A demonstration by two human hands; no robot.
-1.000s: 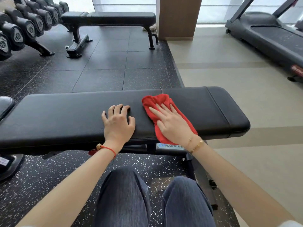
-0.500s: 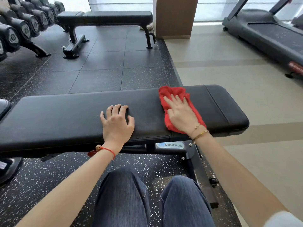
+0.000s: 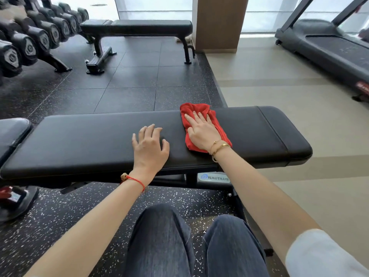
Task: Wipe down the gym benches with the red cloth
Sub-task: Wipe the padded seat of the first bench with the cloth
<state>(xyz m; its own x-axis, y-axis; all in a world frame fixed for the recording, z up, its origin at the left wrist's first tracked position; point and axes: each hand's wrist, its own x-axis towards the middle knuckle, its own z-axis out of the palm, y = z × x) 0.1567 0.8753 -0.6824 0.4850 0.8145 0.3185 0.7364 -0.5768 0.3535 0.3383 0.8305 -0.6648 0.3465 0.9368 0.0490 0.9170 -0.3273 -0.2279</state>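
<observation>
At the far left, a rack of dumbbells (image 3: 30, 45) shows dark rubber heads with round metal faces. The floor (image 3: 129, 84) under them is of black rubber tiles with small pale specks.

The near bench (image 3: 89, 140) has a long flat pad of smooth black vinyl with rounded corners and one stitched seam close to its right end. The left hand (image 3: 149, 148) rests on the pad near its middle, fingers spread and a little bent, holding nothing; I think it only steadies the person. Just to the right, the right hand (image 3: 201, 130) lies flat with straight fingers pressing the red cloth (image 3: 199, 126) onto the pad. The cloth looks like soft terry and is bunched, reaching the far edge of the pad.

To wipe well, I would keep the palm flat so the cloth stays spread and does not roll up, and make long overlapping strokes from far edge to near edge, also along the seam where dirt may sit. The left part of the pad and the right end both need a pass, in my judgement.

Further away stands a second bench (image 3: 139, 27), also black and padded on a steel frame, and at the far right a treadmill (image 3: 327, 47) on pale smooth flooring.
</observation>
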